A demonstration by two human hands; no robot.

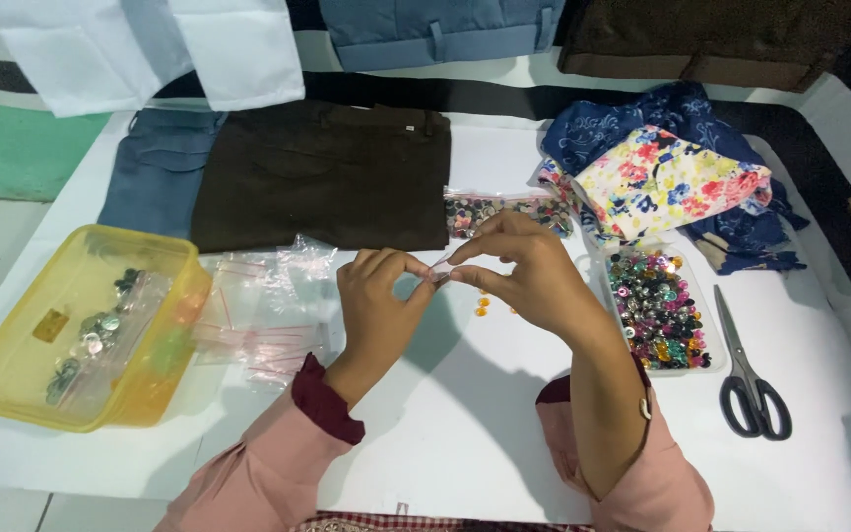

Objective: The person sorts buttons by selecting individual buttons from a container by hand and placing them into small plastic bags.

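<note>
My left hand (378, 296) and my right hand (519, 271) meet above the white table, pinching a small clear plastic bag (437, 271) between their fingertips. A few loose orange beads (485, 307) lie on the table just under the hands. To the right of my right hand stands a clear tray (716, 366) full of many-coloured gems and buttons. A pile of small empty zip bags (263, 320) lies left of my left hand.
A yellow plastic box (12, 379) with bagged silver buttons sits at the left. Black scissors (752, 379) lie at the right. Behind are brown trousers (327, 172), a bag of dark buttons (480, 212), and floral and blue cloths (667, 177).
</note>
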